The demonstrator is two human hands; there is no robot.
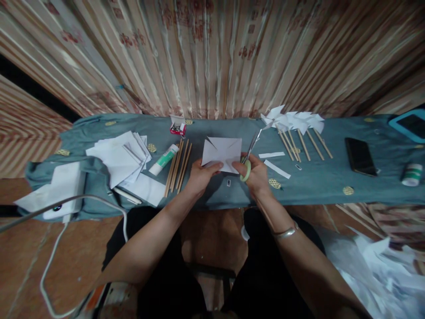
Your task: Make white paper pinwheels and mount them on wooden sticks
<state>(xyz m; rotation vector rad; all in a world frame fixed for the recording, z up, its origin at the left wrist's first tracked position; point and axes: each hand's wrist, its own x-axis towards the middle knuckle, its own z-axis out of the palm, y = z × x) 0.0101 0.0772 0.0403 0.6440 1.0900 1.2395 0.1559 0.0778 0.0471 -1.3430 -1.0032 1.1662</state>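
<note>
A square of white paper [222,152] with slits cut in from its corners is held up over the near part of the cloth-covered table. My left hand [203,175] pinches its lower left edge, thumb on top. At the lower right, my right hand [256,176] grips the same sheet with the thumb and also has scissors [247,167] with pale green handles hooked in its fingers. Their blades point up and away from the paper. Two white paper strips [277,169] lie just right of my right hand. The fingers beneath the sheet are hidden.
Wooden sticks [179,166], a glue stick [164,159] and a small red box [178,127] lie left of centre, near stacked paper [116,155]. Paper pinwheels [294,122] on sticks lie right. A phone [360,156] is farther right. A white cable [99,198] crosses the left.
</note>
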